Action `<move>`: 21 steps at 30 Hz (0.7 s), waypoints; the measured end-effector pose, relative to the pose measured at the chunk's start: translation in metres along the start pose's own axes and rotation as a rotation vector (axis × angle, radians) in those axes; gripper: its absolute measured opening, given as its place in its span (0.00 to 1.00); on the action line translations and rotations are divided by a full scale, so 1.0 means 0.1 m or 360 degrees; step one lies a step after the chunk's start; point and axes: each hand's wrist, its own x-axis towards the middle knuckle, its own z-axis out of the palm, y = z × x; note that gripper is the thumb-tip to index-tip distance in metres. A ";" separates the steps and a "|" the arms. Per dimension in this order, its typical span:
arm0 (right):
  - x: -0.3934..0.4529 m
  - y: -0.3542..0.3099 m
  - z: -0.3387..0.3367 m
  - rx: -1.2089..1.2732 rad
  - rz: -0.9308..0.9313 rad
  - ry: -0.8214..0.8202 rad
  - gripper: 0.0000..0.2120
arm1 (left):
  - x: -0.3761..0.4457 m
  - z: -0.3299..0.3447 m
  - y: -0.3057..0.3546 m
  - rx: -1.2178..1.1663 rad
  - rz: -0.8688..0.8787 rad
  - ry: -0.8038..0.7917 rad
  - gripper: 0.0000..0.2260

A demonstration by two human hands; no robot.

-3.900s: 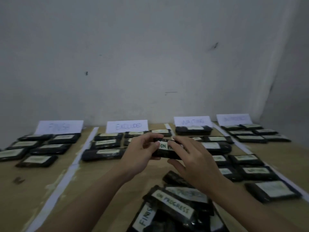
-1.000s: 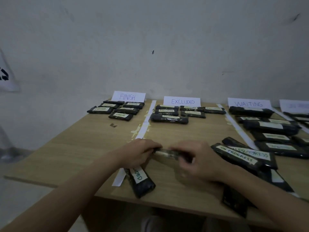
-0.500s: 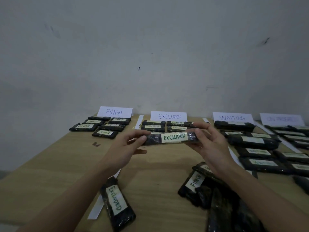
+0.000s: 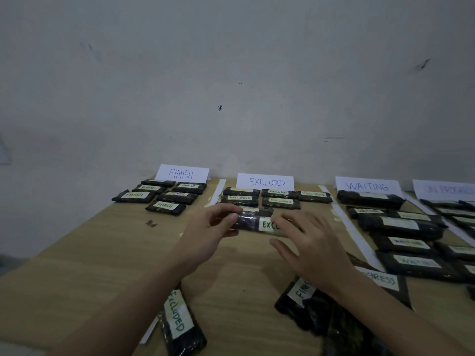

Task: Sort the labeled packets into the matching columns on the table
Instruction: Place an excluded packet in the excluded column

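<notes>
Both my hands are on one EXCLUDED packet [image 4: 253, 222], low over the counter [image 4: 77, 253] in the EXCLUDED column, just in front of the packets already there. My left hand [image 4: 205, 233] pinches its left end, fingers [image 4: 226, 209] curled over the top edge, thumb at the front. My right hand [image 4: 312, 242] covers the right half: fingers mostly straight and spread, lying over the label so only "EXC" reads, nothing wrapped round it. Can't tell if the packet's resting on the counter yet or just above.

Column cards along the wall: FINISH card [image 4: 182, 173], EXCLUDED card [image 4: 266, 182], WAITING card [image 4: 367, 186], ON PROGRESS card [image 4: 444, 189], blurry at the right edge. White tape strips [image 4: 347, 227] split the columns. Sorted packets lie under each card.

Unsorted near me: second EXCLUDED packet [image 4: 180, 325] lengthwise at the counter's front edge under my left forearm; FINISH packet [image 4: 295, 296] and ON PROGRESS packet [image 4: 383, 281] in the pile under my right forearm.
</notes>
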 end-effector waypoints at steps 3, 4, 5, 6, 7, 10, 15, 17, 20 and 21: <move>-0.01 -0.02 0.03 -0.0075 -0.0029 0.0010 0.15 | 0.00 0.03 -0.08 -0.0012 -0.0043 -0.0015 0.08; -0.02 -0.01 0.05 -0.0097 -0.0049 0.0005 0.14 | 0.01 0.05 -0.10 -0.0016 -0.0053 -0.0032 0.08; -0.03 0.00 0.07 -0.0102 -0.0068 -0.0017 0.13 | 0.02 0.08 -0.12 -0.0018 -0.0060 -0.0052 0.08; -0.04 0.01 0.08 -0.0094 -0.0076 -0.0049 0.14 | 0.04 0.11 -0.13 -0.0018 -0.0065 -0.0069 0.08; -0.06 0.02 0.09 -0.0087 -0.0070 -0.0097 0.17 | 0.07 0.14 -0.13 -0.0020 -0.0067 -0.0083 0.08; -0.04 0.15 0.07 -0.0096 0.0004 -0.0158 0.19 | 0.17 0.26 -0.14 0.0031 -0.0067 -0.0129 0.08; 0.10 0.62 0.09 -0.0057 0.0310 -0.0230 0.15 | 0.39 0.47 -0.20 0.0691 -0.0042 -0.0305 0.20; 0.15 0.82 0.17 -0.0081 0.0412 -0.0382 0.12 | 0.47 0.54 -0.25 0.0999 0.0089 -0.0438 0.21; 0.22 1.09 0.35 -0.0088 0.0546 -0.0593 0.12 | 0.56 0.63 -0.33 0.1412 0.0233 -0.0631 0.23; 0.24 1.15 0.42 -0.0099 0.0563 -0.0658 0.11 | 0.59 0.66 -0.35 0.1504 0.0263 -0.0690 0.23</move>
